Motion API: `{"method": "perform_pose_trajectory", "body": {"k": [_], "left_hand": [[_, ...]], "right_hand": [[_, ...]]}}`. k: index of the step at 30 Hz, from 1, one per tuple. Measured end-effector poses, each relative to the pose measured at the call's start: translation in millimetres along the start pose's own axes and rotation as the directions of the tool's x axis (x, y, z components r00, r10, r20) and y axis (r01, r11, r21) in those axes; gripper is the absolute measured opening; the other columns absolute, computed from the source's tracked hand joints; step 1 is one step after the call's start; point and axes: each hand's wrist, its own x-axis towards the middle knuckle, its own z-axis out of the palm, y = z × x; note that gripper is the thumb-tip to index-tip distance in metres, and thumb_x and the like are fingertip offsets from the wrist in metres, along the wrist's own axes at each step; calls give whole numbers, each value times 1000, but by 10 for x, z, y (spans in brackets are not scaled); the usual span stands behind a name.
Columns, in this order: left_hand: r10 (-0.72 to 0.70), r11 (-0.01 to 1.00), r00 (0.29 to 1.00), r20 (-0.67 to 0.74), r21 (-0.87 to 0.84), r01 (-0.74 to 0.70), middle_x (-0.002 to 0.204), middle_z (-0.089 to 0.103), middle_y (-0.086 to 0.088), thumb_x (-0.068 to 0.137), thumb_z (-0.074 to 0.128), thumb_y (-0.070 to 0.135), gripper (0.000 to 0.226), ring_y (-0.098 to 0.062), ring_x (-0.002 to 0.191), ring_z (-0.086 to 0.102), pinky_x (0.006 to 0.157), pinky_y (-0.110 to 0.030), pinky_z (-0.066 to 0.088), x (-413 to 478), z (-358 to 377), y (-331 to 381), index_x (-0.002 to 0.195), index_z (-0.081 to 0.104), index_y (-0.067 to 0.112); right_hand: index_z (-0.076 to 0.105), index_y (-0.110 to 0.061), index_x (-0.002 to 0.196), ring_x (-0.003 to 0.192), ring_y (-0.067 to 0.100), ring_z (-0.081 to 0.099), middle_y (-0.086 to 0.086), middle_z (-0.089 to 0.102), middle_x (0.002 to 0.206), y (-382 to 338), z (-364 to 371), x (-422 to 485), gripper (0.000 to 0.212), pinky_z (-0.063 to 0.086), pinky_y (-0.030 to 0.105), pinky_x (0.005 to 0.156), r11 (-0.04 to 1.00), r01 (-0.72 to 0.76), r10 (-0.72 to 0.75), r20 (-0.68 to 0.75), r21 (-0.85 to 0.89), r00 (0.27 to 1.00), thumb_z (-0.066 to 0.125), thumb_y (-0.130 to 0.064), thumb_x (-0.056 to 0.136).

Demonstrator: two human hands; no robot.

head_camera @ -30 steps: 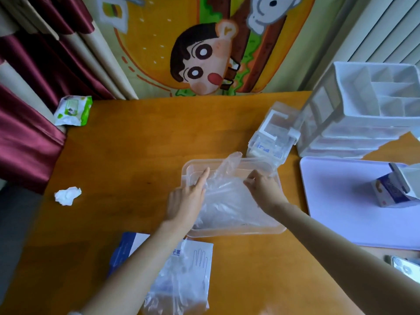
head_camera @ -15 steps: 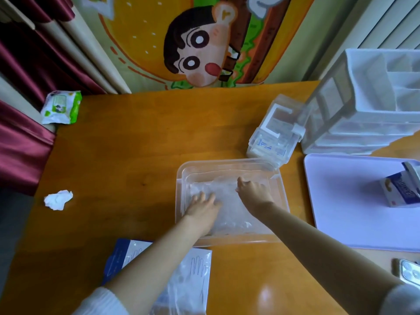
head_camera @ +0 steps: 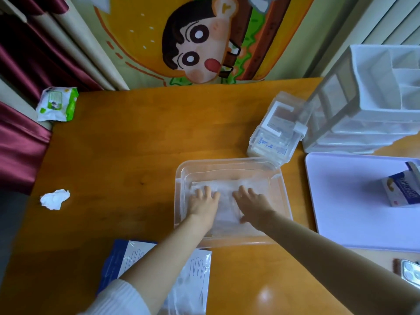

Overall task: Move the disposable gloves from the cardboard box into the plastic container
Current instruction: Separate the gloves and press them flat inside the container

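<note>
A clear plastic container [head_camera: 284, 196] stands on the wooden table in the middle. A flat wad of thin, see-through disposable gloves [head_camera: 227, 201] lies inside it. My left hand [head_camera: 203, 202] presses flat on the left part of the gloves, fingers straight. My right hand [head_camera: 251, 204] presses flat on the right part, palm down. Near the front edge lies the blue and white cardboard glove box [head_camera: 118, 260], partly under my left forearm, with more clear film [head_camera: 193, 289] spilling from it.
A small clear latch box [head_camera: 272, 135] and a white drawer organiser [head_camera: 368, 110] stand at the back right. A lilac tray [head_camera: 354, 201] holds a small carton [head_camera: 402, 192]. A crumpled tissue [head_camera: 54, 198] and a wipes pack [head_camera: 56, 105] lie left. A phone [head_camera: 409, 272] is at right.
The gloves, held up and bunched a second ago, now lie flattened in the container. Both hands have come down onto them and spread side by side.
</note>
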Motion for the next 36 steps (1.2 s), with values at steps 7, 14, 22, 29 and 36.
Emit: {"method": "perform_pose_trajectory", "body": {"k": [7, 14, 22, 29, 36], "left_hand": [[-61, 989, 992, 108, 144, 45, 156, -1, -28, 92, 59, 21, 91, -49, 138, 22, 108, -46, 35, 90, 41, 14, 152, -9, 15], [-46, 981, 994, 99, 192, 26, 153, 20, -22, 94, 56, 27, 71, -42, 137, 29, 110, -47, 27, 9, -76, -30, 150, 15, 12], [-3, 929, 602, -798, -226, -294, 95, 68, -4, 63, 76, -4, 43, -25, 91, 64, 82, -35, 45, -667, -278, -287, 101, 64, 11], [-131, 923, 499, -857, -289, -254, 77, 55, 3, 84, 40, 8, 17, -17, 73, 49, 71, -30, 30, -1360, 249, -672, 83, 56, 14], [1, 880, 961, -277, -456, -132, 141, 42, 9, 95, 52, 37, 40, -14, 131, 37, 104, -31, 26, -1729, 866, -801, 133, 45, 25]], "right_hand": [[7, -5, 147, 122, 25, 40, 13, 26, 143, 51, 38, 111, 108, 39, 29, 94, 949, -47, 30, -56, -313, 998, 68, -58, 74], [24, -7, 142, 128, 28, 36, 14, 31, 143, 61, -149, -34, 73, 35, 33, 100, 983, -76, 60, -102, -167, 993, 67, -25, 86], [50, -9, 116, 96, 21, 54, 10, 58, 104, -350, -482, -672, 32, 44, 26, 77, 865, 392, -9, -772, 313, 635, 55, 1, 86], [53, -10, 106, 68, 17, 55, 3, 60, 88, -1057, -143, -965, 19, 45, 28, 49, 819, 569, -311, -777, 73, 547, 44, -19, 92], [21, -4, 142, 110, 35, 56, 14, 49, 132, -1574, 263, -1022, 73, 44, 38, 79, 907, 79, -53, -74, 413, 996, 47, -51, 93]]}}
